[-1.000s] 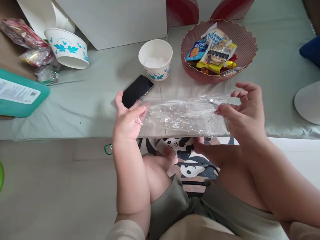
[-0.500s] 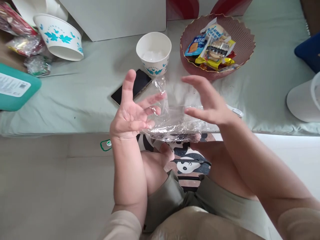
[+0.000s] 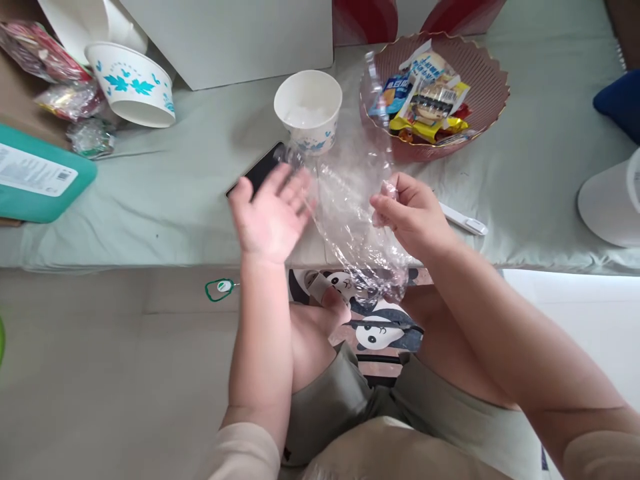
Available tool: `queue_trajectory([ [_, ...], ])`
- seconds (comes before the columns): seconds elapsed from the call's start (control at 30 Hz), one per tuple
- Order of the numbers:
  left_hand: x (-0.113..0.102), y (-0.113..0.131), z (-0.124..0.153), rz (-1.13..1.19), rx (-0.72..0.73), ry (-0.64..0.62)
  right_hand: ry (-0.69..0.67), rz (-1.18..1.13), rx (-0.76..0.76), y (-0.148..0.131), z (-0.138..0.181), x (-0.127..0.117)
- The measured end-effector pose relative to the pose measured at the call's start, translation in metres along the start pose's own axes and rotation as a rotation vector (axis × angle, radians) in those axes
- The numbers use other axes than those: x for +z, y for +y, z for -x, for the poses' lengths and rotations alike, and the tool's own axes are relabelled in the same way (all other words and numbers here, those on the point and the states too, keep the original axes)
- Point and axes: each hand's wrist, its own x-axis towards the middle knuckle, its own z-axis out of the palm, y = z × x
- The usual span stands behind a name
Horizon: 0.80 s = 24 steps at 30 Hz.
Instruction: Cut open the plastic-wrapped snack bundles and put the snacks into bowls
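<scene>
A crumpled clear plastic bag (image 3: 350, 213) hangs spread over the front edge of the cloth-covered surface. My right hand (image 3: 407, 210) pinches a bunched part of it between thumb and fingers. To the left, my left hand (image 3: 275, 213) is open, palm up with fingers spread and slightly blurred, against the bag's left side. Behind the hands stands a white paper bowl (image 3: 309, 110) with blue leaf prints and something whitish and translucent inside. A dark phone (image 3: 257, 170) lies beyond my left hand, partly covered by it.
A pink scalloped bowl (image 3: 487, 100) of wrapped snacks stands at back right. A white plastic tool (image 3: 465, 220) lies behind my right wrist. At left are a teal package (image 3: 45, 177) and a tipped paper bowl (image 3: 135, 83); a white cup (image 3: 610, 200) stands far right.
My right hand has closed from open onto the bag. The bag is lifted and more spread out, reaching up towards the pink bowl. My left hand has turned and moved slightly right.
</scene>
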Motion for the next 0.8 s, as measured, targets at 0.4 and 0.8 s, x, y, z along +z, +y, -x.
queue_trajectory([
  [0.4,0.046,-0.016,0.005,-0.246,-0.279,-0.12,0.119,-0.129,0.141,0.01,0.02,-0.018],
  [0.8,0.047,0.007,0.043,-0.452,0.341,-0.048,0.258,0.162,-0.178,-0.003,0.056,-0.024],
])
